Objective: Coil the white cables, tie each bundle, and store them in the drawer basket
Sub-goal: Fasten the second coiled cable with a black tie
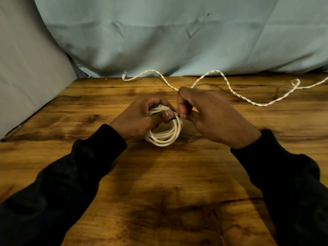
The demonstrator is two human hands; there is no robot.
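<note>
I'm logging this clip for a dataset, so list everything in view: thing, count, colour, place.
coiled cable: one, white, table centre, held between both hands
black tie: one thin dark strip at the coil's top, partly hidden
twisted cable: one, white, uncoiled, snaking along the table's far edge
table: one, brown wood grain, fills the lower view
cloth backdrop: one, pale blue, behind the table
grey panel: one, far left, leaning against the table's side
sleeves: two, black, lower corners
left hand: one, grips the coil
right hand: one, fingers pinch at the tie
</note>
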